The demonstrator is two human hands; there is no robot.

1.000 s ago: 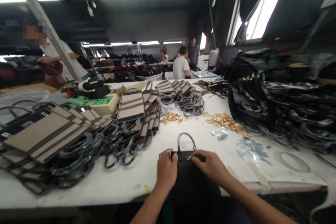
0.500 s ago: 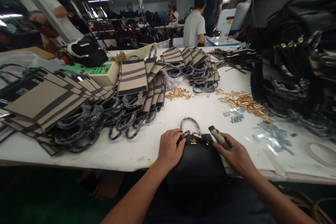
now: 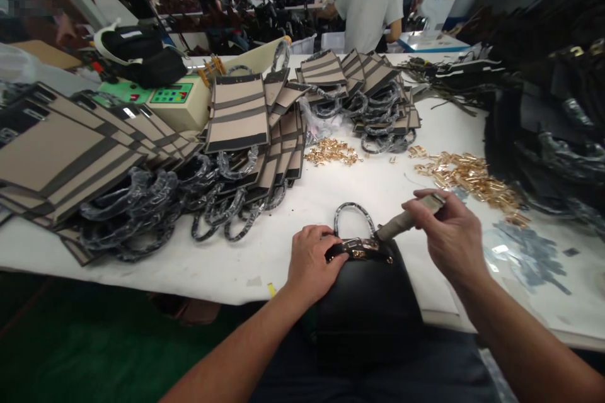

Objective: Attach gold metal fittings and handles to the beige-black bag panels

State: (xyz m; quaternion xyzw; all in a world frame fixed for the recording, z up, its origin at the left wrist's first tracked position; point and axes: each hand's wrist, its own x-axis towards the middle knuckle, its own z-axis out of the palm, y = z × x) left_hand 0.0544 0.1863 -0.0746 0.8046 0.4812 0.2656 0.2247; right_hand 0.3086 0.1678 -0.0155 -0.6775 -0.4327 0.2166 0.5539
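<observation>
A black handbag piece (image 3: 368,296) rests across my lap and against the table edge. Its round handle (image 3: 354,206), wrapped in clear plastic, stands up beyond the top edge. Along that edge lies a dark strap with gold metal fittings (image 3: 359,252). My left hand (image 3: 314,261) pinches the strap's left end, thumb on the near side and fingers on the far side. My right hand (image 3: 456,236) grips a grey, wrapped-looking hand tool (image 3: 401,221). The tool's tip points down-left at the right base of the handle; whether it touches is unclear.
Stacks of beige-and-black striped panels (image 3: 236,110) with plastic-wrapped handles lie left and at the back. Gold hardware (image 3: 472,176) is heaped right, beside clear plastic pieces (image 3: 529,258). Black bags (image 3: 543,132) pile far right. A green-topped machine (image 3: 177,101) stands left; a person (image 3: 371,3) works beyond.
My right hand has lifted and turned the tool so its tip points to the handle's base. The strap under my left hand now lies across the bag's top edge.
</observation>
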